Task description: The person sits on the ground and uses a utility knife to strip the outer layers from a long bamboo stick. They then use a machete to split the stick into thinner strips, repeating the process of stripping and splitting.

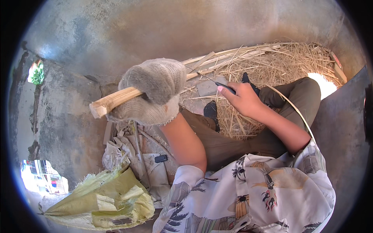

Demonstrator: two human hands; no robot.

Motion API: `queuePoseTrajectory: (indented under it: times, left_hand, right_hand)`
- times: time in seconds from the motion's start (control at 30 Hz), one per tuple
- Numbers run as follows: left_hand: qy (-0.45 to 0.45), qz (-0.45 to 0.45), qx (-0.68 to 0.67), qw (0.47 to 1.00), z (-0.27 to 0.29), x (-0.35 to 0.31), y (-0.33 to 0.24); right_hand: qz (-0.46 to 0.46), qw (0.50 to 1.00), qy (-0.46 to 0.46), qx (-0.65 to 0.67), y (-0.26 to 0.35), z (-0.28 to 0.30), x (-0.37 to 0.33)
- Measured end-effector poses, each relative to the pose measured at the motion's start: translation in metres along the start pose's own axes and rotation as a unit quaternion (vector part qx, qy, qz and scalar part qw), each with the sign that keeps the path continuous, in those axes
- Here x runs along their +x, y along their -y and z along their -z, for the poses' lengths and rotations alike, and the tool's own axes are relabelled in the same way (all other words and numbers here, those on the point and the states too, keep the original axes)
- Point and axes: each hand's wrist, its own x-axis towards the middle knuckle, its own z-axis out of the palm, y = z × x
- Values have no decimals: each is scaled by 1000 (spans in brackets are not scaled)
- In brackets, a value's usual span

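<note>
My left hand [153,91], in a thick grey-white knitted glove, is closed around a pale split bamboo stick [116,101]. One squared end of the stick juts out to the left, raised above my lap. My bare right hand [243,99] grips the black handle of a knife [225,87]. Its thin dark blade points up and left toward the glove and the far side of the stick. From the frame I cannot tell whether the blade touches the stick. A thin curved strip [291,104] arches past my right forearm.
A heap of straw-like shavings [279,62] lies beyond and between my bent legs, with long pale strips [233,52] along the wall. A frayed yellow-green woven sack [97,202] sits at the lower left. Near it are crumpled cloth and a small black object [161,158].
</note>
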Motion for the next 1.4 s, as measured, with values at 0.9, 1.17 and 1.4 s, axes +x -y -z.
queuePoseTrajectory:
  times: [0.9,1.17,1.4]
  left_hand:
    - [90,-20,-59,994,9,-4,-15]
    - [129,-18,-51,990,11,8,-17]
    - [31,-2,31,999,12,2,-34]
  right_hand:
    - [-61,981,52,179,19,-5,6]
    - [-9,990,-10,140,-65,-52,12]
    - [-286,944,24,164,-85,-5,28]
